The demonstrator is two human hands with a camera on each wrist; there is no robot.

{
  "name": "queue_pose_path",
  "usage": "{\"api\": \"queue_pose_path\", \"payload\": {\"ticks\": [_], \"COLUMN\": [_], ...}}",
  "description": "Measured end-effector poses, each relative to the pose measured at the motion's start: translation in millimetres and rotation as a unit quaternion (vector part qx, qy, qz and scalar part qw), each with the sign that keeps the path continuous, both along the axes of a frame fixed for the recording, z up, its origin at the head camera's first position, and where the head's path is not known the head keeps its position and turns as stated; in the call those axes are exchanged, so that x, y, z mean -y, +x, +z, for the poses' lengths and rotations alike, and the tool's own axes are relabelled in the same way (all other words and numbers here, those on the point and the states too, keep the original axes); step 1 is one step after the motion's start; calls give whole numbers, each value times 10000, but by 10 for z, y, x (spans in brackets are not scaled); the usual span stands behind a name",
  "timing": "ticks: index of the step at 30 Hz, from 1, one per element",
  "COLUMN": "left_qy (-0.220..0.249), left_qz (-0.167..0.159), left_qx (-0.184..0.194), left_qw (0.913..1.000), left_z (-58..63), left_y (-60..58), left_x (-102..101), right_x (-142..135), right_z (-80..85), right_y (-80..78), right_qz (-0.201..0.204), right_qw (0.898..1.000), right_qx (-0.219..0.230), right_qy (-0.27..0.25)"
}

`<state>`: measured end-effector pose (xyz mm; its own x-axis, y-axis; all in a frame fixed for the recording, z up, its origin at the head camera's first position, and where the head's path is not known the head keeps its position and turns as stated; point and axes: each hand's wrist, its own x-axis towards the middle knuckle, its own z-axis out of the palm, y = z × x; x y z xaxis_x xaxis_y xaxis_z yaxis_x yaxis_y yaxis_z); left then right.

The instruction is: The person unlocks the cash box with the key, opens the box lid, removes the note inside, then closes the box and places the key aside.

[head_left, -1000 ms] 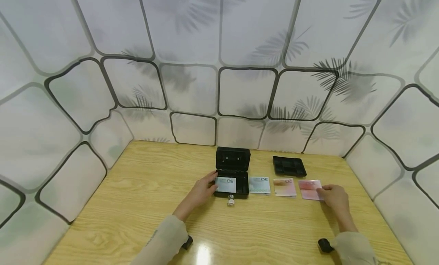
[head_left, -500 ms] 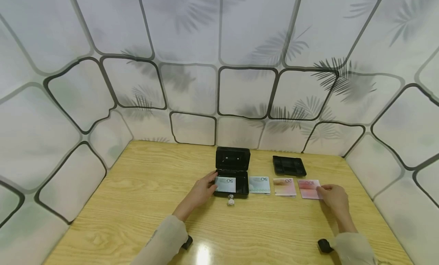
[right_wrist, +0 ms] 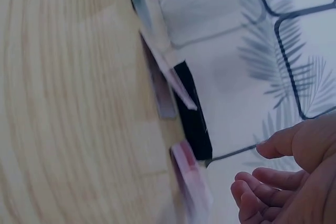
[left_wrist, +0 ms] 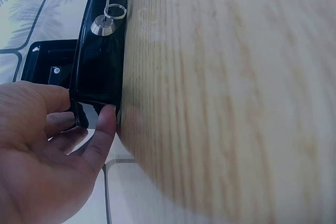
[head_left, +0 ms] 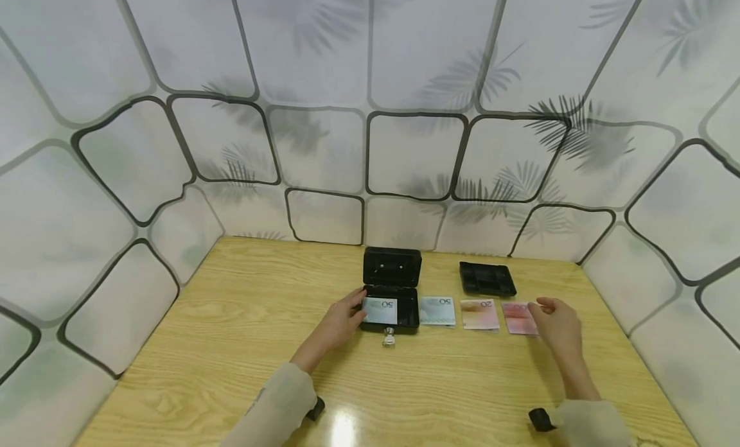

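Note:
A black cash box (head_left: 408, 309) stands with its lid (head_left: 392, 267) raised, and a green 50 banknote (head_left: 380, 311) lies inside on the left. My left hand (head_left: 340, 324) grips the box's left side; in the left wrist view, fingers and thumb hold its corner, near a key with a ring (left_wrist: 109, 18) in the lock. My right hand (head_left: 559, 328) hovers beside the red-pink 100 banknotes (head_left: 518, 318). In the right wrist view, its fingers (right_wrist: 268, 190) are loosely curled with nothing between them, apart from the folded notes.
Right of the box lie folded green 50 banknotes (head_left: 437, 311) and orange-pink 20 banknotes (head_left: 480, 315) in a row. Behind them is a black compartment tray (head_left: 487, 280). A patterned fabric wall (head_left: 324, 216) encloses the wooden table (head_left: 439, 389).
My right hand has let go of the 100 banknotes and risen slightly off them. The left hand and the cash box have stayed in place.

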<state>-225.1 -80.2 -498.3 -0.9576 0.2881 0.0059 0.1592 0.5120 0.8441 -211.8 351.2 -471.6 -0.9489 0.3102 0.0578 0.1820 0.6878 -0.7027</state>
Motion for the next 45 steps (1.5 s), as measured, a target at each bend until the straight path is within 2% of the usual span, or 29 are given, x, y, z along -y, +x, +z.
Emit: {"api": "queue_pose_path", "payload": {"ticks": [4, 13, 24, 38, 45], "left_qy": [-10, -15, 16, 11, 31], "left_qz": [-9, -7, 2, -6, -9], "left_qx": [-11, -91, 10, -12, 49], "left_qw": [10000, 10000, 10000, 10000, 10000], "left_z": [3, -3, 14, 26, 34], "left_y": [4, 4, 26, 4, 5], "left_x": [-2, -7, -12, -6, -8], "right_x": [133, 457, 1007, 1695, 1912], "right_z": [70, 90, 94, 165, 164], "right_y": [24, 52, 42, -50, -136], "right_qz": [266, 972, 1499, 2201, 2497], "right_qw": [9993, 9922, 9838, 9711, 9608], "right_qx": [91, 139, 70, 136, 545], "right_qy": [-243, -763, -982, -909, -1072]}}
